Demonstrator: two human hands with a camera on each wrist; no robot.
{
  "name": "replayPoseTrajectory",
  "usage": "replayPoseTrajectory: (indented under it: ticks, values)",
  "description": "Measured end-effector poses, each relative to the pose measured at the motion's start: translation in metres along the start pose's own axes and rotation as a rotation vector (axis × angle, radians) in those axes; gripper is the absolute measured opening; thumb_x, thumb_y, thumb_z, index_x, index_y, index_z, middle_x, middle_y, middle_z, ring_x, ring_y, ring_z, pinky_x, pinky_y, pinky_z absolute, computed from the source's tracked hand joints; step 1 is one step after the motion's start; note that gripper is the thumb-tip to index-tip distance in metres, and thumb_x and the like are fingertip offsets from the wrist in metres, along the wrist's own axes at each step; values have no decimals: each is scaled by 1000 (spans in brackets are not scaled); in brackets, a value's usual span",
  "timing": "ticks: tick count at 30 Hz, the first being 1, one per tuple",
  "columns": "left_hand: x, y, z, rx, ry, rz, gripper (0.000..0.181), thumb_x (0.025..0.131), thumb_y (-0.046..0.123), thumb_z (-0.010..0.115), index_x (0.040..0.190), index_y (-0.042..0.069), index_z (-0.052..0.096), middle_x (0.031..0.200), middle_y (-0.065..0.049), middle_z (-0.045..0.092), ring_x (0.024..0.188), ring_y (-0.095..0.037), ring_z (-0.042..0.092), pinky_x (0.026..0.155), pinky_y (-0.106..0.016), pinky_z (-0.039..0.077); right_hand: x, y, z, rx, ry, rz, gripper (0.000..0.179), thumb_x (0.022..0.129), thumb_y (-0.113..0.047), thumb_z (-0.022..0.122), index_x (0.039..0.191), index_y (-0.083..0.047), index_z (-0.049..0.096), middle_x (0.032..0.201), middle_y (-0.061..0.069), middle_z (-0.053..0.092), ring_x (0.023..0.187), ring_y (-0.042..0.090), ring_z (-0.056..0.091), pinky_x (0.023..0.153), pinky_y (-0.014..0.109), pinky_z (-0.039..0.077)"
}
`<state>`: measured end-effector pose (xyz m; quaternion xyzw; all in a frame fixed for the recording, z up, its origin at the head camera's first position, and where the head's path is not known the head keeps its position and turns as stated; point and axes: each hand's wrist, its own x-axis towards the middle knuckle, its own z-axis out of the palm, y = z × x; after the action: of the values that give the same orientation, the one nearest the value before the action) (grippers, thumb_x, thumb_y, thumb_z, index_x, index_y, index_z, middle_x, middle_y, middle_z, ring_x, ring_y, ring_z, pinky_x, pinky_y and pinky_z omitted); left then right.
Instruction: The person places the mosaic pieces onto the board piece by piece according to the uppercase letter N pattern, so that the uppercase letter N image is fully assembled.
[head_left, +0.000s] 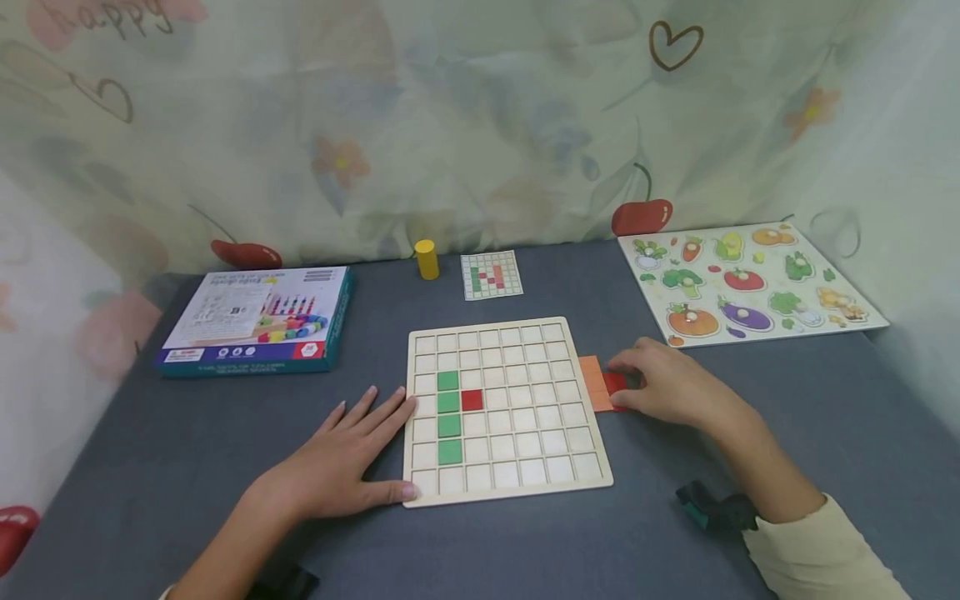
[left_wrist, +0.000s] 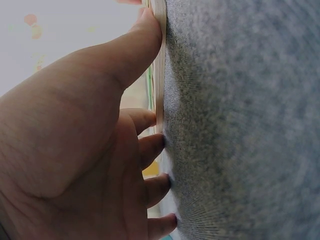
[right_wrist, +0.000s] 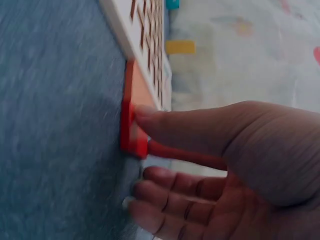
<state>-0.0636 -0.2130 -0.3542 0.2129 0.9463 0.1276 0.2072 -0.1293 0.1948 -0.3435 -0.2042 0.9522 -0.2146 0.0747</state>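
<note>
A pale wooden grid board point(head_left: 527, 447) lies in the middle of the table, with a column of green square tiles point(head_left: 449, 426) and one red tile point(head_left: 472, 400) in its cells. My left hand point(head_left: 330, 471) rests flat at the board's left edge; its thumb and fingertips touch the rim, fingers spread. Beyond the board's right edge, orange tiles point(head_left: 595, 383) lie in a strip with red pieces point(head_left: 615, 388) along its outer side. There my right hand point(head_left: 675, 387) pinches red, thumb at the near end and index finger at the far end. In the right wrist view the thumb covers part of the red piece point(right_wrist: 131, 142).
Behind the board are a small card point(head_left: 491, 275) printed with a coloured grid and an upright yellow cylinder point(head_left: 427, 260). A game box point(head_left: 255, 321) sits at the left. A vegetable picture board point(head_left: 750, 287) lies back right. A patterned curtain point(head_left: 480, 125) hangs behind the table.
</note>
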Motion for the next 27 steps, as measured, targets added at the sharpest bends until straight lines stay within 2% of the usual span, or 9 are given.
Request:
replayPoseTrajectory:
  ticks: [4, 20, 27]
  values:
    - [-1, 0, 1, -5, 2, 1, 105, 82, 81, 54, 162, 25, 17, 167, 1, 14, 152, -38, 3, 114, -68, 5, 2, 6, -2, 18, -22, 8, 35, 83, -17, 83, 112, -1, 73, 97, 9, 61, 79, 19, 53, 69, 38, 47]
    - [-1, 0, 1, -10, 8, 4, 104, 82, 80, 55, 162, 25, 18, 167, 1, 14, 152, -38, 3, 114, -68, 5, 8, 9, 3, 96, 59, 46, 13, 84, -6, 78, 89, -10, 67, 75, -2, 60, 70, 17, 54, 63, 34, 48]
    - [-2, 0, 0, -7, 15, 11, 104, 82, 80, 55, 162, 24, 19, 167, 1, 14, 152, -38, 4, 114, -68, 6, 6, 10, -2, 147, 71, 42, 9, 86, -2, 75, 87, -9, 68, 78, -2, 64, 72, 17, 57, 67, 35, 50]
